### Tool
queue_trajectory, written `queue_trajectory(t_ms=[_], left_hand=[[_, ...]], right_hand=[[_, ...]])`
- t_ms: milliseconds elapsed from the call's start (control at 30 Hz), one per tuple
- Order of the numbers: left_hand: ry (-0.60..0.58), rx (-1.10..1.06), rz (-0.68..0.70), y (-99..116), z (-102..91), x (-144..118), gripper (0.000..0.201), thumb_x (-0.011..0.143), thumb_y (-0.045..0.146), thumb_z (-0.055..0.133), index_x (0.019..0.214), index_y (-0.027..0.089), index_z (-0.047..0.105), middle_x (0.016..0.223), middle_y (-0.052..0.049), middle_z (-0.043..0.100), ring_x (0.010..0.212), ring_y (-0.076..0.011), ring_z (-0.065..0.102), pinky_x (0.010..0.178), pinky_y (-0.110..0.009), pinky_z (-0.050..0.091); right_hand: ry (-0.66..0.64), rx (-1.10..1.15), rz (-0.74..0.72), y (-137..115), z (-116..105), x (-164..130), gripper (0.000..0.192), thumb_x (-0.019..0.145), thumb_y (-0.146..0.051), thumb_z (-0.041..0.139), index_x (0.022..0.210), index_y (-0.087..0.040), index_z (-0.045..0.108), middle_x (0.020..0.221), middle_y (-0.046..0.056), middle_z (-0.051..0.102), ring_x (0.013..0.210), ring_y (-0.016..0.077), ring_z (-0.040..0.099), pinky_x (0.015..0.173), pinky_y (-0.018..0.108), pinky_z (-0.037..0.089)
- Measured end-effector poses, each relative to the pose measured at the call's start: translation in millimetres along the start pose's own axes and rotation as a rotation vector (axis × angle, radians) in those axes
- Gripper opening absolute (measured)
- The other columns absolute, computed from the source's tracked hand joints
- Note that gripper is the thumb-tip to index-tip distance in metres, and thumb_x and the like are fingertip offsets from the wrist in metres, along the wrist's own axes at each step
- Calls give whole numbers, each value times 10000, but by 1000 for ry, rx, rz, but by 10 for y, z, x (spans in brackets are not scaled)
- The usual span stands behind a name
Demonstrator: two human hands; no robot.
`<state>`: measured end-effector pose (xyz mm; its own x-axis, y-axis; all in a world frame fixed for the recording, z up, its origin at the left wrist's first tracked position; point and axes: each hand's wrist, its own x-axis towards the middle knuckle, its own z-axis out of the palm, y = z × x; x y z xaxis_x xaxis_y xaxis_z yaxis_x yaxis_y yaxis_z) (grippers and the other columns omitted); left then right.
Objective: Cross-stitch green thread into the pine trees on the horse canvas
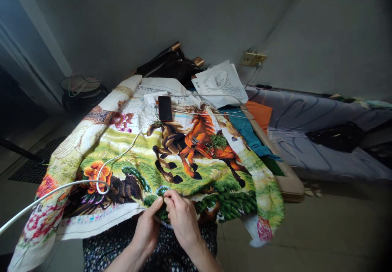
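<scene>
Both hands [167,217] together, pinched on the near edge of a colourful horse-patterned embroidery cloth [171,157].

A home room: a bed [321,141] with grey bedding along the plain wall, a wall socket [252,59], tiled floor [321,231], and clutter piled about.

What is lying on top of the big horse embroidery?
On the embroidery lie a black phone, red scissors, green thread and a white cable. Whatever supports it underneath is covered.
</scene>
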<state>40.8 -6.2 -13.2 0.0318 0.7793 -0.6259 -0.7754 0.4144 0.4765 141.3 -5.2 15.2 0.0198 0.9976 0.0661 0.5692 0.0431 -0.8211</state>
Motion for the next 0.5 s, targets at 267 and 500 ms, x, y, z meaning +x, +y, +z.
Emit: queue_trajectory(t_ms=[267,500], left_hand=[[-44,-9,-59,33,54,-48,302,601,283,818,843,120,740,840,-87,763,858,-264,685,856,-393,505],[-20,-40,-59,3,18,-30,308,609,246,814,888,143,734,880,-81,766,927,-265,685,872,-385,511]], right_hand=[[154,942,180,-44,-502,173,265,892,-489,529,839,-234,484,604,-72,550,341,75,467,387,195,421],[363,952,34,47,-669,169,338,916,-436,539,685,-227,408,456,-128,365,357,54,279,584,243,489]])
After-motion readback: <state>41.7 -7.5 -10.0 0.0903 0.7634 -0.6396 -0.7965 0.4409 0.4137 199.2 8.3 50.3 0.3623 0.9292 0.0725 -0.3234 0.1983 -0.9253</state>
